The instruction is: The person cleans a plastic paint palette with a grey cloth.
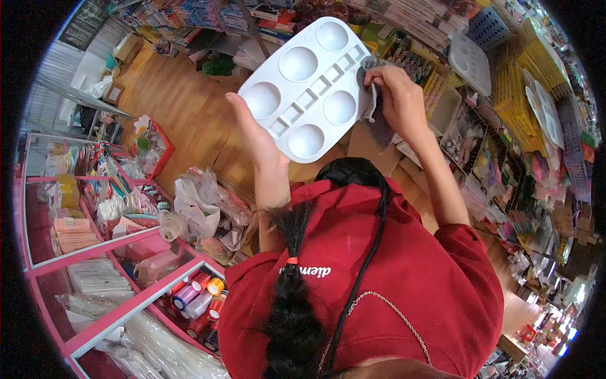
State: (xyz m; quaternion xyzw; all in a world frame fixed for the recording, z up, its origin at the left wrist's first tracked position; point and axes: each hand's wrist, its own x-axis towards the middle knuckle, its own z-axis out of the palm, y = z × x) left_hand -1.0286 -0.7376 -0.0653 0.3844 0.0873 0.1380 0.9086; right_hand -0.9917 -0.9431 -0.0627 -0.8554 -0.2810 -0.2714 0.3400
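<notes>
My left hand (259,136) grips a white plastic paint palette (319,82) by its near left edge, thumb outside the rim. The palette is tilted up in front of me. Round wells lie along both of its long sides, with a row of small rectangular slots between them. At its right edge, my right hand (401,98) is closed on a grey cloth (382,123). The cloth touches or lies very close to that edge; part of it is hidden behind the palette and my fingers.
A pink-framed glass display case (151,237) stands at my left with spools of thread (199,300) inside. Plastic bags (202,205) lie beside it. Crowded shelves at the right hold another white palette (470,63) and a purple basket (488,28). Wooden flooring (154,85) shows ahead.
</notes>
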